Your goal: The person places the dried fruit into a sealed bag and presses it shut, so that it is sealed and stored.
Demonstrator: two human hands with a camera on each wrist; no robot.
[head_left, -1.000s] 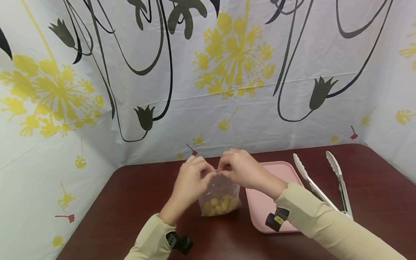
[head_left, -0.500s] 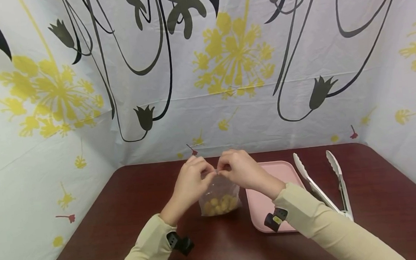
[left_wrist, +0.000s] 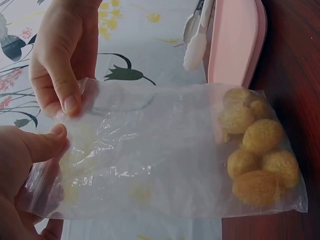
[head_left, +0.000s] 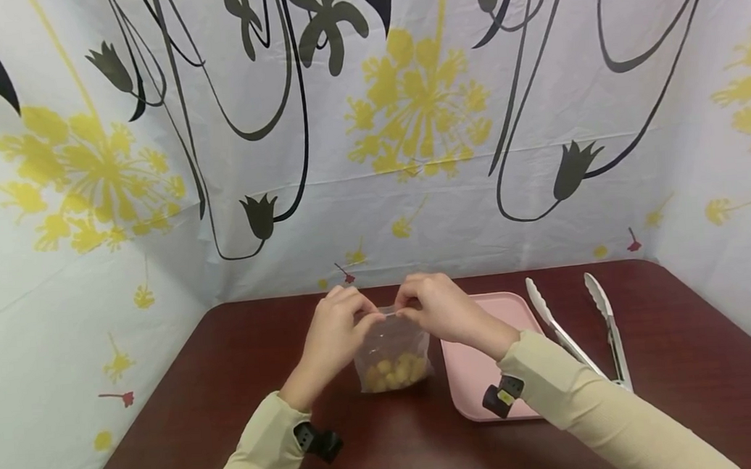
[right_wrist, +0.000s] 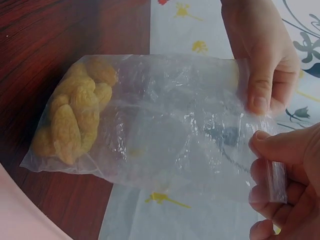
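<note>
A clear zip bag (head_left: pixel 391 346) stands upright on the dark table, with several yellow-brown, nut-like lumps (left_wrist: pixel 262 137) gathered at its bottom. My left hand (head_left: pixel 335 329) pinches the top edge of the bag on its left side, between thumb and fingers. On the other side of that edge, my right hand (head_left: pixel 442 308) pinches the zip strip. In the right wrist view the bag (right_wrist: pixel 175 117) stretches between the lumps and both hands, the thumbs lying close together on the strip. Whether the zip is sealed along its whole length I cannot tell.
Right of the bag lies a pink tray (head_left: pixel 466 373), partly under my right forearm. Metal tongs with white tips (head_left: pixel 607 320) lie spread beyond the tray's right side. A patterned cloth (head_left: pixel 414 224) hangs behind the table (head_left: pixel 277 328).
My left hand has slid a little left along the bag's top edge, so the gap between the hands is wider. The right hand keeps its pinch. The head view has shifted slightly.
</note>
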